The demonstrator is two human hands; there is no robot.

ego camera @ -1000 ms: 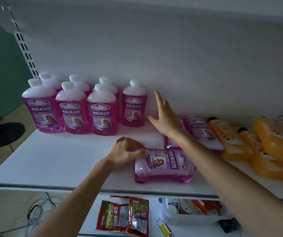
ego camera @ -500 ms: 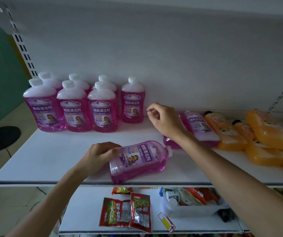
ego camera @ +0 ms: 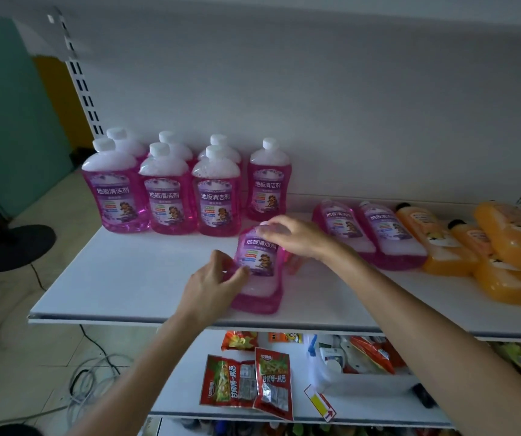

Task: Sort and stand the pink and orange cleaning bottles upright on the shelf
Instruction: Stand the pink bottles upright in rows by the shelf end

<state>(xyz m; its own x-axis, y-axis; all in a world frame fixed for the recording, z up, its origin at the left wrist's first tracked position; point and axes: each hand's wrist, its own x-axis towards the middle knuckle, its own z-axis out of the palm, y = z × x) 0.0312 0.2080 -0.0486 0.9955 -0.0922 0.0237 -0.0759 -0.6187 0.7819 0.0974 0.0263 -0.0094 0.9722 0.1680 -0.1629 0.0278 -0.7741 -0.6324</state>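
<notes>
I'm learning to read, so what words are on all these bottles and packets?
"地板清洁剂": label of the front pink bottle, and of the standing pink bottles.
Small print under it: too blurred.
Orange bottles: labels too small to read.
Snack packets: too blurred.

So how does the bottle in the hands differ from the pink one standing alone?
The held bottle leans near the front edge of the shelf; the lone bottle stands upright at the back. The left hand grips the held bottle and the right hand covers its top; the lone bottle is untouched, cap showing. Both are pink with the same label.
</notes>
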